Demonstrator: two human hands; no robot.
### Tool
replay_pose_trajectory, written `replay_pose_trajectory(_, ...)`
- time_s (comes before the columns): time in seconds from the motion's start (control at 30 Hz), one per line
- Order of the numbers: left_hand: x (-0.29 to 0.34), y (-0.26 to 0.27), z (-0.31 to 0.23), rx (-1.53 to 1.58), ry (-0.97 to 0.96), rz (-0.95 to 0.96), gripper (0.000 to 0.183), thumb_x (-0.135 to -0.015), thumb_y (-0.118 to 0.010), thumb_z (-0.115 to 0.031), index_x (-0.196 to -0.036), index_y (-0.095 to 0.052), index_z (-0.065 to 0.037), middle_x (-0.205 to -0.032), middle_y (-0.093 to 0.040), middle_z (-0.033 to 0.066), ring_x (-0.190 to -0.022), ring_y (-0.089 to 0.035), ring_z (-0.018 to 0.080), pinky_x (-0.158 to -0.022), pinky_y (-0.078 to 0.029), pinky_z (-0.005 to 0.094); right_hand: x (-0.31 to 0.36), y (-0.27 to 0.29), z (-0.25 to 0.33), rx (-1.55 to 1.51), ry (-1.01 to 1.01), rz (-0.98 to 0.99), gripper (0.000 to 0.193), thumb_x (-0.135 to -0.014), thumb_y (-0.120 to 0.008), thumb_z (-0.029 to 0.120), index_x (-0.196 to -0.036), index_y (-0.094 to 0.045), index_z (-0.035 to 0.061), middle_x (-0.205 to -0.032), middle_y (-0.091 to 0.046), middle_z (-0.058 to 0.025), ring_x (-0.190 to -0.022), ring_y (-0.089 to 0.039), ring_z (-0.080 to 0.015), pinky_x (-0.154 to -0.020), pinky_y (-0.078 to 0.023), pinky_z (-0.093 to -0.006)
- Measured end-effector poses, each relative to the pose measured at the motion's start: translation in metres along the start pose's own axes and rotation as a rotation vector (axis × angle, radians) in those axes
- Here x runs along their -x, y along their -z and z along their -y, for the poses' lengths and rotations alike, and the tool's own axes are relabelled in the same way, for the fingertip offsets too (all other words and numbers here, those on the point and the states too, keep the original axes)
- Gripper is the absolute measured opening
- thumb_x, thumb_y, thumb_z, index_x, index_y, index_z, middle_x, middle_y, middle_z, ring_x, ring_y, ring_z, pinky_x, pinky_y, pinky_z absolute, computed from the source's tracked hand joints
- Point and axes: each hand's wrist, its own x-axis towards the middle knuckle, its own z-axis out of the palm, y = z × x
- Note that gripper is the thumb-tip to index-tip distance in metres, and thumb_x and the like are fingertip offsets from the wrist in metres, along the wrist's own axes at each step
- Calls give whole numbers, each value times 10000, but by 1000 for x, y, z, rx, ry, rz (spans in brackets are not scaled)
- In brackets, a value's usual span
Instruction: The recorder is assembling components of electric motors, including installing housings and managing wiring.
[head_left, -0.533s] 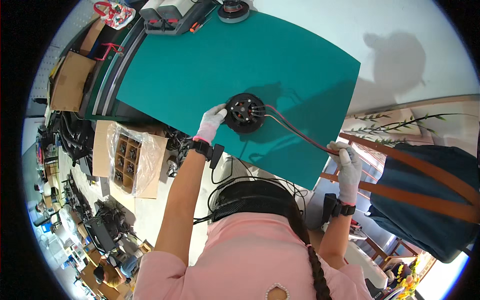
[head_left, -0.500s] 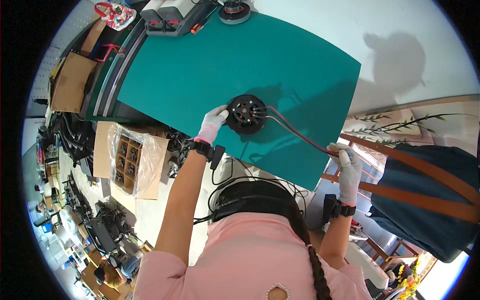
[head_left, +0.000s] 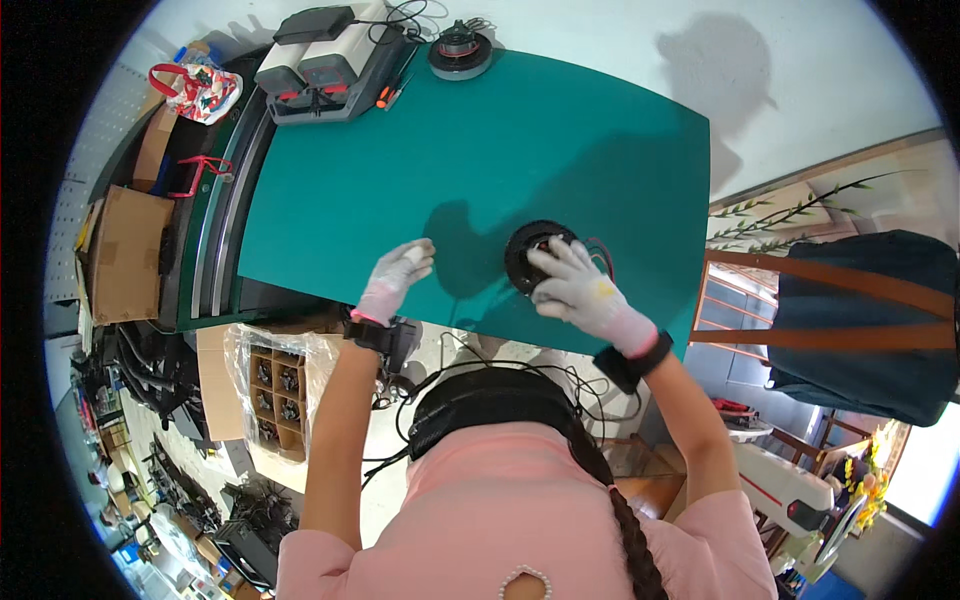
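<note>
A round black motor (head_left: pixel 522 268) rests on the green tabletop, toward its near right side. My gloved right hand (head_left: pixel 580 288) lies over the motor's right part, its fingers bent down onto the face and edge. Red leads (head_left: pixel 603 256) curve out behind that hand; where they end is hidden. To the left, apart from the motor, my gloved left hand (head_left: pixel 402 270) hovers over the near edge of the table. Its fingers are half bent with tips apart, and no object shows in them.
Another round motor (head_left: pixel 460 52) stands at the back, beside a grey-white machine (head_left: pixel 325 65) and an orange-handled tool (head_left: pixel 385 97). Left of the green table (head_left: pixel 400 170) sits a divided carton (head_left: pixel 275 395) in plastic wrap. A dark cloth hangs on a wooden chair (head_left: pixel 860 330) at right.
My left hand has let go of the motor's rim and moved left. My right hand has left the wire ends and come onto the motor, which now sits farther right. The view has shifted.
</note>
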Motion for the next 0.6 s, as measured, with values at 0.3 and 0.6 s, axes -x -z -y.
replay_pose_trajectory(0.3, 19, 94, -23, 76, -4, -9, 533, -921, -530, -280, -1296, -383, 68, -1258, -492, 181, -1136, -505, 253, -979, -404, 371, -52, -29, -6, 392, -259, 133, 360, -737, -642, 270, -1086, -583, 202, -1297, -422, -131, -1142, -437, -357, -856, -445, -483)
replay_pose_trajectory(0.6, 34, 101, -23, 148, -78, -9, 434, -923, -532, -259, -1223, -481, 50, -1155, -562, 144, -1025, -556, 204, -917, -439, 328, -65, -24, -12, 384, -502, 127, 339, -726, -607, 322, -1004, -574, 131, -963, -575, -141, -949, -546, -341, -755, -486, -458)
